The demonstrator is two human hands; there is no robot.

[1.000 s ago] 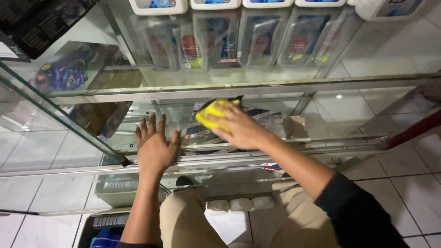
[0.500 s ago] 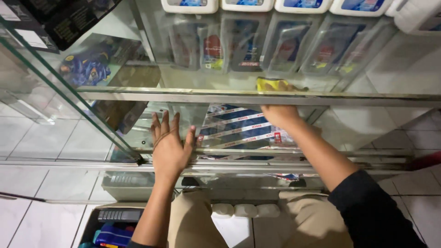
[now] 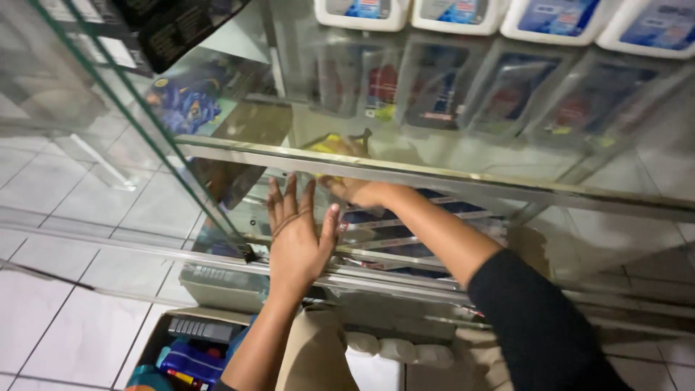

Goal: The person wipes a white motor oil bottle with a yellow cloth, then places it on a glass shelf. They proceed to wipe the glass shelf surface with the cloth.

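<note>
My left hand (image 3: 300,235) lies flat, fingers spread, on the glass front of a display cabinet, just above a metal rail (image 3: 376,279). My right hand (image 3: 358,191) reaches in under the metal rim of the upper glass shelf (image 3: 470,177). It grips a yellow cloth (image 3: 327,145), which shows blurred through that glass. The fingers are partly hidden behind the rim. My black sleeve (image 3: 536,326) crosses the lower right.
Blister-packed goods (image 3: 441,94) lie in a row under the upper glass, with white tubs (image 3: 456,13) beyond them. A black box (image 3: 181,29) and a blue package (image 3: 184,98) sit at the upper left. An open carton of items (image 3: 188,351) stands on the tiled floor.
My right hand has carried the yellow cloth up and to the left, under the upper shelf's rim. My left hand has stayed flat on the glass.
</note>
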